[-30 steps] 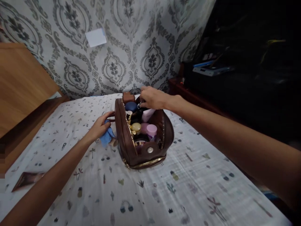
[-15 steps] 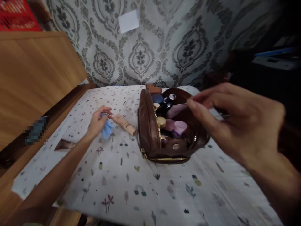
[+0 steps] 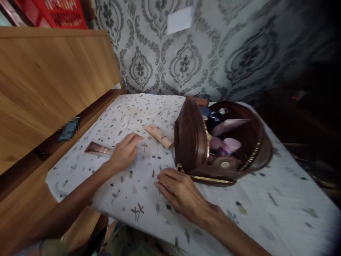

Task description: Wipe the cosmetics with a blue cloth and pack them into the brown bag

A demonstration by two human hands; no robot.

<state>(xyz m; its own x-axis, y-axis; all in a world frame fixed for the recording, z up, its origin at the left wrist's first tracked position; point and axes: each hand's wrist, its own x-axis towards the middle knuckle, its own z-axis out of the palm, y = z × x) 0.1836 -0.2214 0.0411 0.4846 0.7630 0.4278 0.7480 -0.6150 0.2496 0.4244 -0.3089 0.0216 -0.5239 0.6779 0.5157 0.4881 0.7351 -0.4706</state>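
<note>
Since the earlier frame our right hand has dropped from in front of the camera to the patterned white bedsheet, and the blue cloth that our left hand pinched no longer shows. We see the right hand at lower centre, palm down, wrist bent, fingers loosely spread and flat on the sheet, holding nothing, its fingertips just beside the near left corner of the open brown leather toiletry bag. Our left arm reaches in from the lower left; that hand lies blurred, palm down at centre left, fingers stretched forward and slightly apart, and we cannot tell whether anything is under it. Just beyond its fingertips lies a beige cosmetic tube, angled toward the bag and near its left side. A bronze flat tube lies left of the hand. Inside the bag stand pink jars and dark bottles.
</note>
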